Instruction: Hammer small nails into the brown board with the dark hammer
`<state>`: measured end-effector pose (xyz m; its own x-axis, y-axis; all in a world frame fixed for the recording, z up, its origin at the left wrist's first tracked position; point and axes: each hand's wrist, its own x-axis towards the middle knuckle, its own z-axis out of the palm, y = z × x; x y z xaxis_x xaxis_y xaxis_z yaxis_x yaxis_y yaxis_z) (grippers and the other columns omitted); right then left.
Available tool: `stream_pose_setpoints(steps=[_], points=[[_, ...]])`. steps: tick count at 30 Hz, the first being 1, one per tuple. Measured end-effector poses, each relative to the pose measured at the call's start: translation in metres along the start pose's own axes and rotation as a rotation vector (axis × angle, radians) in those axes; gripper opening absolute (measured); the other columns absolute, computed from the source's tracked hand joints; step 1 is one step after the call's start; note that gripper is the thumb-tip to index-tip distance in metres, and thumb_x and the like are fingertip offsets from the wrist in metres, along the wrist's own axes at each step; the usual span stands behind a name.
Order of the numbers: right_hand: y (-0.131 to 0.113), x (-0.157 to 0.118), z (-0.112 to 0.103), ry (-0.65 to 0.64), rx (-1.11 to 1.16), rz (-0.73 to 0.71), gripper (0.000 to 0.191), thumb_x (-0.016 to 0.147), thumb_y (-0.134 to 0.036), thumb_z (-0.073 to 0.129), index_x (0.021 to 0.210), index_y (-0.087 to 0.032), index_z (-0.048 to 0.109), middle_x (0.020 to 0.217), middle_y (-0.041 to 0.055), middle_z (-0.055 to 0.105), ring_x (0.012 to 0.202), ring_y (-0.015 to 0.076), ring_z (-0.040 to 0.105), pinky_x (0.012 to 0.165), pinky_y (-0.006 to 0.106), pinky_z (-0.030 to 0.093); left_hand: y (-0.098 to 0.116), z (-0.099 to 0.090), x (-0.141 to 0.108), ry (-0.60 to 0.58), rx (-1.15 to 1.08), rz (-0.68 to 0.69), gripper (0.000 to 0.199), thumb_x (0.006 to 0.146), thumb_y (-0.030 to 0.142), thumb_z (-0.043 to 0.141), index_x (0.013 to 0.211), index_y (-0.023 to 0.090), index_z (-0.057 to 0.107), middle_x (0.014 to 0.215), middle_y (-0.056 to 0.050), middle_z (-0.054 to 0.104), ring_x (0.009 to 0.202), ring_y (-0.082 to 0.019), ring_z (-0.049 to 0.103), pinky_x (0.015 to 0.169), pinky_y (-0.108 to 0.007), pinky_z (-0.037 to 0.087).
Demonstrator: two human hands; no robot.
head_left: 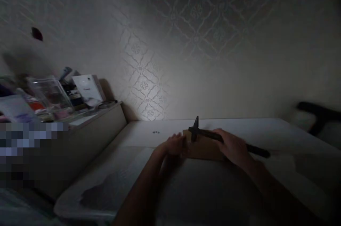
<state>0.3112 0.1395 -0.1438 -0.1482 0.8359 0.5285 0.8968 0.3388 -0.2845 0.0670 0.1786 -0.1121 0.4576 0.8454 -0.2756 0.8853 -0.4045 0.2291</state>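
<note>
Brown and boxy, a piece (206, 150) that looks like wood or cardboard lies on the white table (145, 137), right of the scene's middle. The person's right hand (234, 146) is wrapped around the middle of a dark hammer (195, 130), whose head sits over the piece's left end while the handle's tail sticks out to the right. The left hand (174, 144) is at that same left end, fingers bent; whether they pinch anything cannot be told in this dim light. Those fingers seem the main worry: with the head so near, a glancing or misjudged stroke could catch them. A light hold might also let the piece skid across the tabletop. Small dark bits (156, 132) lie farther left, near enough that a sweeping wrist could scatter them.
</note>
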Motion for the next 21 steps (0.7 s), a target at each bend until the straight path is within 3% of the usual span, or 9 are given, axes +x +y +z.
stream_pose_setpoints(steps=[21], points=[[-0.0002, 0.0005, -0.0003, -0.023, -0.019, 0.002, 0.024, 0.084, -0.021, 0.045, 0.107, -0.025, 0.052, 0.100, 0.0012, 0.066, 0.089, 0.0200, 0.063, 0.070, 0.029, 0.044, -0.0020, 0.0013, 0.0016, 0.021, 0.022, 0.013, 0.083, 0.078, 0.054, 0.057, 0.143, 0.017, 0.021, 0.150, -0.015, 0.015, 0.136, -0.033, 0.016, 0.110, -0.042, 0.020]])
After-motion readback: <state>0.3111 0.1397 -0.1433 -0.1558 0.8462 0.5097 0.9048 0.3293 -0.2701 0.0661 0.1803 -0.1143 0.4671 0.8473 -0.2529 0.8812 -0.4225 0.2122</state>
